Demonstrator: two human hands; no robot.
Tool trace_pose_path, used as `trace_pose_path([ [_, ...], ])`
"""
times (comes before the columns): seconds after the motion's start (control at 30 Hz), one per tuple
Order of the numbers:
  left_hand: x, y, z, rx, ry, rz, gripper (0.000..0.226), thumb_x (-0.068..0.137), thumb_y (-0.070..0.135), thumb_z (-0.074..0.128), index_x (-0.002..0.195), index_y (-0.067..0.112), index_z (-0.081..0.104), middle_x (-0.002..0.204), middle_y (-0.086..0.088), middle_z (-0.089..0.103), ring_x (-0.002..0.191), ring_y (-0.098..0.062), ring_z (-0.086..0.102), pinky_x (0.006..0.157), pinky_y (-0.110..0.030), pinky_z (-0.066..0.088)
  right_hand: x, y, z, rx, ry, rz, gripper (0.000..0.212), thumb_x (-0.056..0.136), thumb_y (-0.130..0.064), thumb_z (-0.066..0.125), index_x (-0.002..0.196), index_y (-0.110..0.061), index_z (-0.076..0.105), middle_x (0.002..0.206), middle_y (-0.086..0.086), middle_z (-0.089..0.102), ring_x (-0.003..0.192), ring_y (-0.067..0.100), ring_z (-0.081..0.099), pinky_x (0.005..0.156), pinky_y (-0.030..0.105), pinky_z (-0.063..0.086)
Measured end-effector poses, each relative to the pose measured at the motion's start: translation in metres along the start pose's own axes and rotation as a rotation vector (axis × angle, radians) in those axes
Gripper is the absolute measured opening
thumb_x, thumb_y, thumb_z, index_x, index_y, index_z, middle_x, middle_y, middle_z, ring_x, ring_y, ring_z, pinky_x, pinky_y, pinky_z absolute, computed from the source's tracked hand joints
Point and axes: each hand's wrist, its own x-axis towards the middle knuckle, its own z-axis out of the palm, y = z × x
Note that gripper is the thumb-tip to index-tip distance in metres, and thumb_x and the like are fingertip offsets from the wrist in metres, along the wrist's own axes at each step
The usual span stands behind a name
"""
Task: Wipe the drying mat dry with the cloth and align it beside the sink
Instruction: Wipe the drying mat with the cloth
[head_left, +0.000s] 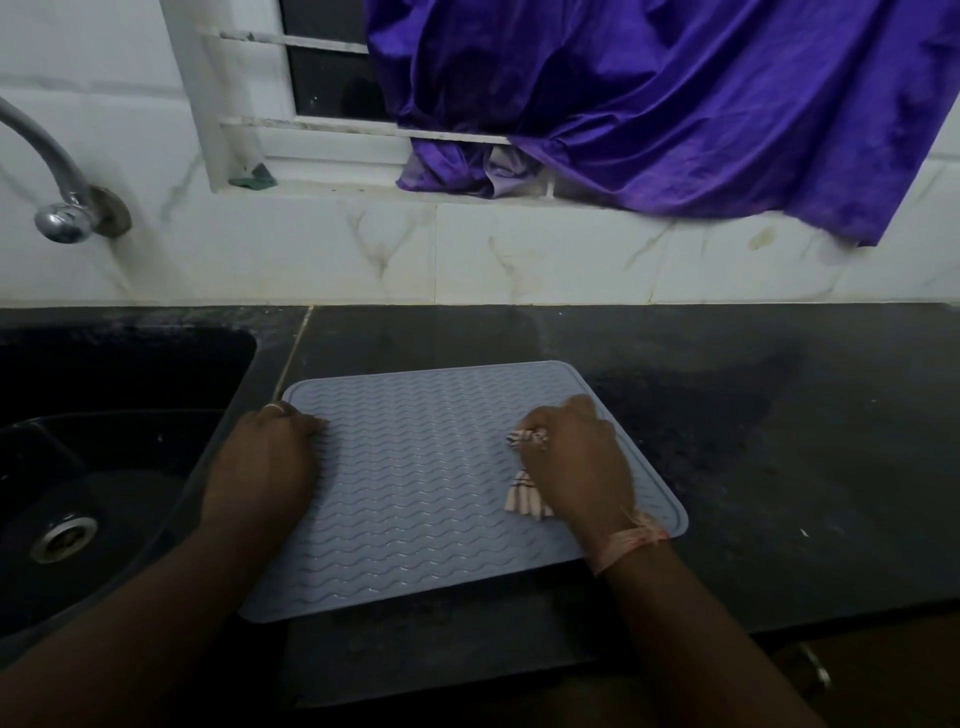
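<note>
1. Here, right hand (574, 460): closed into a fist around a bunched striped cloth (527, 475), knuckles down on the right part of the mat; bits of cloth sticking out at 9 o'clock and at 7 o'clock of the fist.
2. Pale band (631, 545) tied around the right wrist.
3. Left hand (267, 457): fingers curled under, pressed on the left edge of the mat, holding nothing; ring (275, 408) on one finger.
4. Drying mat (415, 499): light grey-blue, wavy ribs, rounded corners; lying flat on the dark counter (779, 441), a little rotated against the counter's front edge, near corner at 7 o'clock reaching close to the sink.
5. Black sink (119, 431): just beside the mat at 9 o'clock, metal drain (63, 538) in the basin.
6. Chrome tap (57, 182): on the wall at 10 o'clock from the mat.
7. White tiled wall (467, 249) at 12 o'clock, with a window (332, 73) above it.
8. Purple curtain (675, 104): hanging over the window and the sill, from 12 to 2 o'clock.
9. Small green thing (254, 176) on the sill, kind not possible to tell.
</note>
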Motion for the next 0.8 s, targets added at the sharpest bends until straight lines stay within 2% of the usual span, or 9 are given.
trace_pose_path([
  [0.17, 0.001, -0.002, 0.003, -0.008, 0.003, 0.004, 0.033, 0.09, 0.008, 0.058, 0.115, 0.018, 0.075, 0.11, -0.009, 0.067, 0.1, -0.031, 0.063, 0.086, -0.046, 0.055, 0.012, 0.031, -0.019, -0.087, 0.024, 0.122, 0.021, 0.096, -0.021, 0.057, 0.108, -0.029, 0.072, 0.124, 0.011, 0.048, 0.105, 0.037, 0.053, 0.083, 0.039, 0.049],
  [0.3, 0.001, -0.002, 0.002, -0.002, 0.008, -0.002, 0.032, 0.09, 0.011, 0.057, 0.115, 0.019, 0.076, 0.109, -0.009, 0.067, 0.1, -0.032, 0.062, 0.086, -0.046, 0.055, 0.014, 0.025, -0.024, -0.2, 0.05, 0.189, 0.023, 0.095, -0.019, 0.055, 0.112, -0.018, 0.07, 0.129, 0.016, 0.046, 0.108, 0.043, 0.05, 0.075, 0.038, 0.046],
  [0.37, 0.001, 0.0, 0.002, -0.004, 0.008, 0.002, 0.034, 0.09, 0.009, 0.056, 0.115, 0.019, 0.076, 0.109, -0.009, 0.067, 0.1, -0.032, 0.062, 0.086, -0.045, 0.055, 0.01, 0.008, -0.025, -0.15, 0.095, 0.122, 0.02, 0.096, -0.022, 0.057, 0.112, -0.019, 0.069, 0.128, 0.013, 0.047, 0.106, 0.039, 0.053, 0.074, 0.032, 0.043],
  [0.4, 0.002, 0.0, 0.001, 0.002, 0.005, 0.001, 0.034, 0.089, 0.009, 0.055, 0.115, 0.019, 0.076, 0.109, -0.009, 0.067, 0.101, -0.032, 0.062, 0.086, -0.045, 0.055, 0.007, -0.006, -0.024, -0.093, 0.119, 0.064, 0.018, 0.096, -0.023, 0.059, 0.11, -0.021, 0.07, 0.128, 0.01, 0.048, 0.105, 0.034, 0.056, 0.078, 0.031, 0.047],
  [0.5, 0.002, 0.0, 0.001, 0.004, -0.012, 0.001, 0.035, 0.09, 0.009, 0.054, 0.116, 0.019, 0.075, 0.11, -0.009, 0.067, 0.102, -0.032, 0.062, 0.089, -0.045, 0.054, -0.013, -0.062, -0.01, 0.093, 0.092, -0.127, 0.013, 0.094, -0.025, 0.064, 0.107, -0.027, 0.069, 0.12, 0.004, 0.049, 0.095, 0.023, 0.06, 0.079, 0.035, 0.058],
  [0.63, 0.003, -0.005, 0.003, 0.043, -0.027, 0.039, 0.033, 0.086, 0.012, 0.062, 0.116, 0.018, 0.075, 0.108, -0.01, 0.067, 0.098, -0.031, 0.063, 0.086, -0.045, 0.055, -0.052, -0.125, 0.034, 0.142, -0.026, -0.321, 0.015, 0.091, -0.024, 0.061, 0.106, -0.022, 0.065, 0.113, 0.007, 0.05, 0.095, 0.03, 0.057, 0.071, 0.035, 0.05],
  [0.73, 0.004, -0.008, 0.006, 0.069, -0.04, 0.057, 0.034, 0.084, 0.011, 0.064, 0.116, 0.016, 0.075, 0.106, -0.01, 0.068, 0.096, -0.031, 0.064, 0.085, -0.044, 0.055, -0.064, -0.135, 0.055, 0.1, 0.015, -0.351, 0.014, 0.089, -0.021, 0.059, 0.102, -0.021, 0.063, 0.118, 0.008, 0.047, 0.102, 0.03, 0.049, 0.065, 0.034, 0.037],
  [0.8, 0.005, -0.007, 0.005, 0.044, -0.024, 0.04, 0.034, 0.084, 0.01, 0.063, 0.115, 0.016, 0.075, 0.107, -0.011, 0.068, 0.097, -0.032, 0.063, 0.086, -0.045, 0.055, -0.06, -0.127, 0.056, 0.12, 0.025, -0.298, 0.011, 0.09, -0.023, 0.058, 0.099, -0.023, 0.063, 0.119, 0.006, 0.046, 0.104, 0.027, 0.048, 0.064, 0.034, 0.041],
])
